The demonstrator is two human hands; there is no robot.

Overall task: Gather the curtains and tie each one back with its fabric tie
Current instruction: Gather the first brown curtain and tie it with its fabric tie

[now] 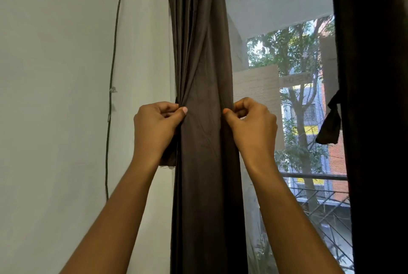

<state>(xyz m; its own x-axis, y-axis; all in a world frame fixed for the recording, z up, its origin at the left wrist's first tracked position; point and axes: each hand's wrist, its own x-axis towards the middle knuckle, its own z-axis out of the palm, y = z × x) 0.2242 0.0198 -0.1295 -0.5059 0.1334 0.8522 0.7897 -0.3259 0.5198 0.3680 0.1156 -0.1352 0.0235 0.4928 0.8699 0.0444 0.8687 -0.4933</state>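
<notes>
Left hand point(156, 127) is pinching the gathered curtain point(203, 63) at one edge, right hand point(254, 125) at the other; I'm reckoning tying is coming next, needing this bundle wrapped and knotted.

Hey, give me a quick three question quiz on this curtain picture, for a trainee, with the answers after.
1. True or false: the left grip and right grip, both bare hands, pinch the left curtain.
2. What runs down the wall beside that curtain? A: a cable. B: a ladder. C: a shelf.
3. Fill in: a fabric tie dangles at the edge of the ___ curtain.
Key: 1 true; 2 A; 3 the right curtain.
</notes>
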